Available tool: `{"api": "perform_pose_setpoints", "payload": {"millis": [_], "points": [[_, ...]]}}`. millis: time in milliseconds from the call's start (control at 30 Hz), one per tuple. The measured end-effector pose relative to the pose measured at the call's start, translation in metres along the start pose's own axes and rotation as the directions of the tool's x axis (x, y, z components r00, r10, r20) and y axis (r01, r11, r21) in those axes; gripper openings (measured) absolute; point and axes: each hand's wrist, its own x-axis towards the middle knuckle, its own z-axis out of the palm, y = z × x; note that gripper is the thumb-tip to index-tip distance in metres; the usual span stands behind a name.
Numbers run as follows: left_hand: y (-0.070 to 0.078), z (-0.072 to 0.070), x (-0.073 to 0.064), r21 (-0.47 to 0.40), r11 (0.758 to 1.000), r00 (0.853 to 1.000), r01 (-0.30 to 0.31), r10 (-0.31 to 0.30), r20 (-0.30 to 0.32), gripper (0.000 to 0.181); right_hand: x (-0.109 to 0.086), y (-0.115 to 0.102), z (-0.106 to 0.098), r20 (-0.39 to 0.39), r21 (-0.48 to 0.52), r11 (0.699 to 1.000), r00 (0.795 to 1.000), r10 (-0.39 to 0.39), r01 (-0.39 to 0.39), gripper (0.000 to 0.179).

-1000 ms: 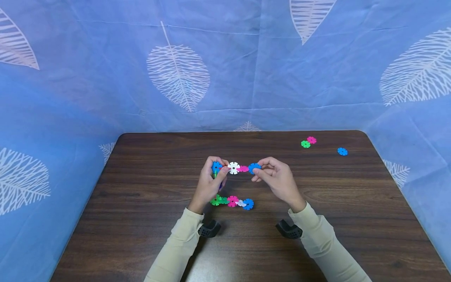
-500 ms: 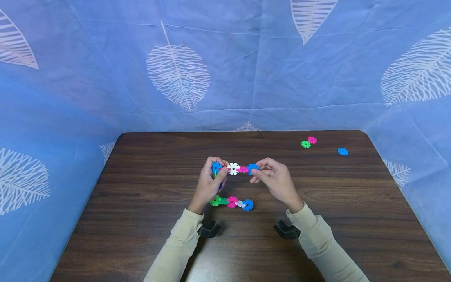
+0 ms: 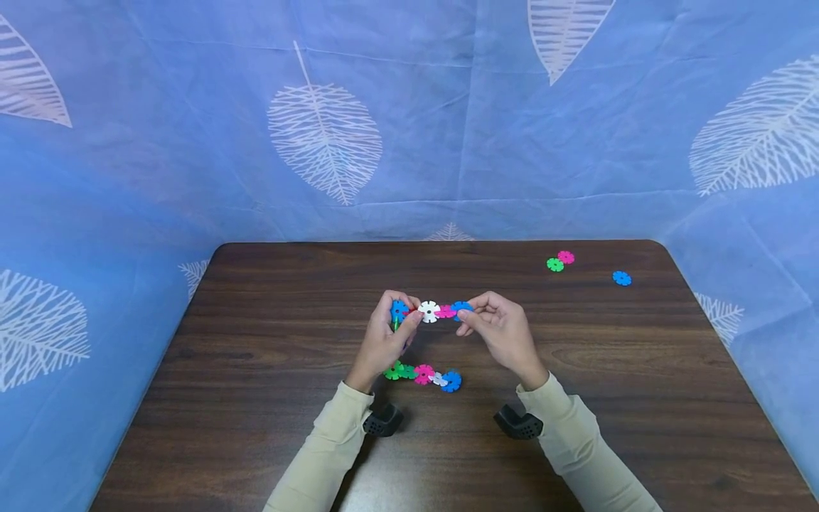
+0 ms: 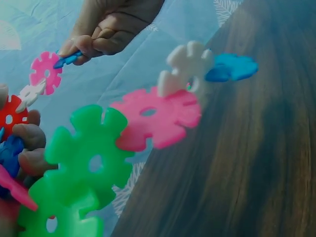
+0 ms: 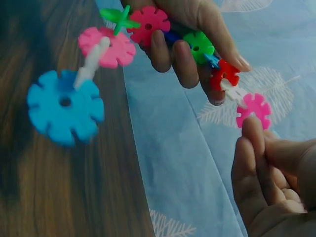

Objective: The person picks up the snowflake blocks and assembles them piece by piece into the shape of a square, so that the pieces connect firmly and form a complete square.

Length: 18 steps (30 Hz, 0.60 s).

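Vs 1 s ago: blue disc in the right grip [image 3: 510, 328] now sits tighter against the pink disc [image 3: 445, 311] at its 9 o'clock. Right grip pinches that blue disc, thumb and finger. Left grip [image 3: 386, 340] is curled round the disc chain [image 3: 429, 306]; its tail [image 3: 424, 374] hangs at 4 o'clock of that hand. Loose green disc [image 3: 554, 264] and magenta disc [image 3: 566, 257] at right grip's 1, another blue one [image 3: 622, 278] at 2, all unmoved. Desk [image 3: 288, 320] runs wide toward 9 and 3; far edge at 12.
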Motion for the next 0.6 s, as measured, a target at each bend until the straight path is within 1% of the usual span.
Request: {"api": "perform_pose_setpoints", "payload": {"millis": [133,267,367,500,600], "points": [[-0.003,0.001,-0.001,0.01,1.0,1.0,-0.021,0.021,0.007,0.022,-0.001,0.001,-0.002,0.016,-0.008,1.0,1.0,0.011,-0.011,0.015],[-0.005,0.001,0.0,0.013,1.0,1.0,-0.016,0.016,0.005,0.021,-0.002,0.005,-0.002,0.031,-0.023,0.999,0.998,0.047,-0.046,0.018],[-0.003,0.003,0.003,0.01,1.0,1.0,-0.012,0.012,-0.008,0.019,-0.002,0.007,-0.002,0.034,-0.014,1.0,0.999,0.026,-0.025,0.02],[0.01,0.005,0.003,-0.002,1.0,0.999,-0.026,0.026,-0.035,0.017,-0.001,0.007,-0.004,0.049,-0.002,1.0,0.999,0.011,-0.011,0.026],[0.02,0.007,0.001,-0.022,1.0,0.998,-0.012,0.01,-0.065,0.017,-0.002,0.007,-0.008,0.056,-0.015,0.998,0.996,0.065,-0.064,0.032]]}}
